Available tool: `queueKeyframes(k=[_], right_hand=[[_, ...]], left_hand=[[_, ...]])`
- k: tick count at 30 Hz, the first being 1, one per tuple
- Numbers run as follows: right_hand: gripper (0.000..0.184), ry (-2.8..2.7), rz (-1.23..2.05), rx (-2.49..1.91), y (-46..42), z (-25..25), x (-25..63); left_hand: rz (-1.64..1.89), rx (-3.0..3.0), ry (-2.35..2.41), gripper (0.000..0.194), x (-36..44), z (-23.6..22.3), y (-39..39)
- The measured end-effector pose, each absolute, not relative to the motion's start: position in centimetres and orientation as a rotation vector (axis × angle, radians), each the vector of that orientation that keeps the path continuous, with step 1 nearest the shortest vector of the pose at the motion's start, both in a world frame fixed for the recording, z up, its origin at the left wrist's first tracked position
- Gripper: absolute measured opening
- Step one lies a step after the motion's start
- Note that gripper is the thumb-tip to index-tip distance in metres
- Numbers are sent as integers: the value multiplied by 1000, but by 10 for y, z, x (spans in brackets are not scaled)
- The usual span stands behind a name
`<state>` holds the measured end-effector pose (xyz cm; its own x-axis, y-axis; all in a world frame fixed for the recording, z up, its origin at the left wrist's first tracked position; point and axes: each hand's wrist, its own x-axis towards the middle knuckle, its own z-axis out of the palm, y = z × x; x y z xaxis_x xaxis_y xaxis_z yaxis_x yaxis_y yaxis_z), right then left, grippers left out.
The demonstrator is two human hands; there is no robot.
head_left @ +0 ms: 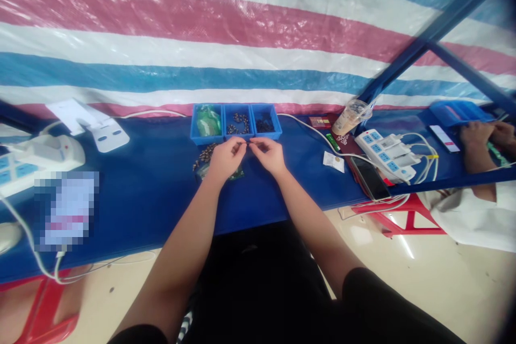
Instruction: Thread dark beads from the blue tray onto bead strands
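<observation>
My left hand (226, 158) and my right hand (269, 154) meet over the blue table (141, 193), fingertips pinched together on a tiny dark part (247, 142) between them. Just beyond stand three small blue bins (236, 122): the left holds a green bag (208, 121), the middle brownish small parts, the right dark small parts. A loose pile of small brown parts (205, 155) lies on the table left of my left hand. Something greenish lies under my left wrist.
White power strip (387, 153) with plugs and cables, a phone (370, 177), a plastic cup (351, 116) and a small white packet (334, 161) lie to the right. Another person's hands (486, 137) work at far right. White devices (48, 153) and cables sit left. Red stools stand below.
</observation>
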<state>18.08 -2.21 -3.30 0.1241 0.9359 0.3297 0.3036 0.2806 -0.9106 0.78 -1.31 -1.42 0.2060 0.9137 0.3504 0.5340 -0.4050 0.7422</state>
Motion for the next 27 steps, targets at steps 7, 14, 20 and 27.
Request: queueKeyframes(k=[7,14,20,27], right_hand=[[26,-1417,704,-1187,-22,-34,180],[25,-1426,717,-1225,-21,-38,181],[34,-1272,889,-1225,-18,-39,180],[38,-1237,1070,-1187,-19,-33,179]], left_hand=[[1059,2043,1331,24,7,-14,-13],[1082,2016,1299,23,9,-16,-14],[1075,2048,1252,28,10,-15,-15],[1044,2105,1271,26,8,-17,-14]])
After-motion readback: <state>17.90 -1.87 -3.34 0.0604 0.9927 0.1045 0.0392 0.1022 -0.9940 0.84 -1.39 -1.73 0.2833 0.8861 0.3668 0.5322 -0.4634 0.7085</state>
